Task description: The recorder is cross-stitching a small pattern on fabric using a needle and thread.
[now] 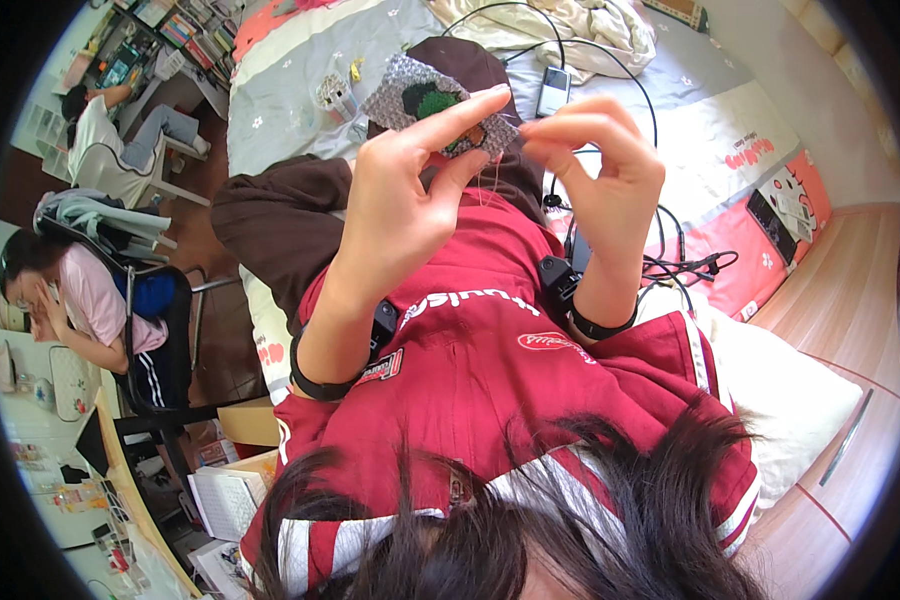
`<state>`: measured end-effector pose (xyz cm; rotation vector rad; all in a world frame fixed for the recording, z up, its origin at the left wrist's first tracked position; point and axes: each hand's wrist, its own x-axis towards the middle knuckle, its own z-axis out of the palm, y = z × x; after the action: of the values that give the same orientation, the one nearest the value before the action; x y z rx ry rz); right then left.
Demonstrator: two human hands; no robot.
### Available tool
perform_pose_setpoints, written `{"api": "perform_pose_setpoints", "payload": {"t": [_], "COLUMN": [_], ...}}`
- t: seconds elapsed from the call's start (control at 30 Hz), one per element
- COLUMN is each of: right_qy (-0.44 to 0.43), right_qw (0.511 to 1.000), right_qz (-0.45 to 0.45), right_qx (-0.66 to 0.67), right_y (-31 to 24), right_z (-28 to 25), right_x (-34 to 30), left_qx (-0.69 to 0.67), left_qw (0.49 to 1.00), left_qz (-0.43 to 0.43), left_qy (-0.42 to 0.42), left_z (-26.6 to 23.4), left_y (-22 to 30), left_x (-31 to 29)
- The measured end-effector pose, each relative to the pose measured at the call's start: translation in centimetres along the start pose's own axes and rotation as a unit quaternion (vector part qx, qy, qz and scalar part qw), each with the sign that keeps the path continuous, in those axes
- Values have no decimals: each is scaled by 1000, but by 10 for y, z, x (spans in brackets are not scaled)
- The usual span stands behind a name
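Note:
My left hand (405,195) pinches a small grey knitted-looking piece (390,100) between thumb and forefinger, holding it up over my lap. A dark green and black patch and a bit of orange show on its face. Thin reddish threads (484,185) hang below it. Close to the piece's right edge, my right hand (610,165) has thumb and forefinger brought together in a pinch. Whatever is between those fingertips is too small to make out.
I sit on a bed with a patterned sheet (300,75). On it lie a clear container (336,95), a dark handheld device (553,92), black cables (685,262) and a phone (772,228). Two people sit on chairs at the left, one in a pink top (100,300).

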<state>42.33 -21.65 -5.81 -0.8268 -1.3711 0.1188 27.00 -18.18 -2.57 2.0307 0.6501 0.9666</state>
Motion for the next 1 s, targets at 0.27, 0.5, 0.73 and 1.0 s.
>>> {"api": "perform_pose_setpoints", "payload": {"t": [0.27,0.5,0.73,1.0], "right_qy": [12,20,42,-53], "right_qw": [990,976,978,949], "right_qz": [-91,-165,-161,-186], "right_qx": [-107,-144,-123,250], "right_y": [7,8,7,-8], "right_z": [15,14,16,7], "right_x": [-4,-2,-1,-1], "left_qx": [-8,-35,-110,-73], "left_qw": [998,998,992,991], "left_qz": [67,38,48,26], "left_qy": [-8,-34,-46,106], "left_z": [4,1,2,-4], "left_y": [-7,1,2,1], "left_x": [3,4,5,9]}}
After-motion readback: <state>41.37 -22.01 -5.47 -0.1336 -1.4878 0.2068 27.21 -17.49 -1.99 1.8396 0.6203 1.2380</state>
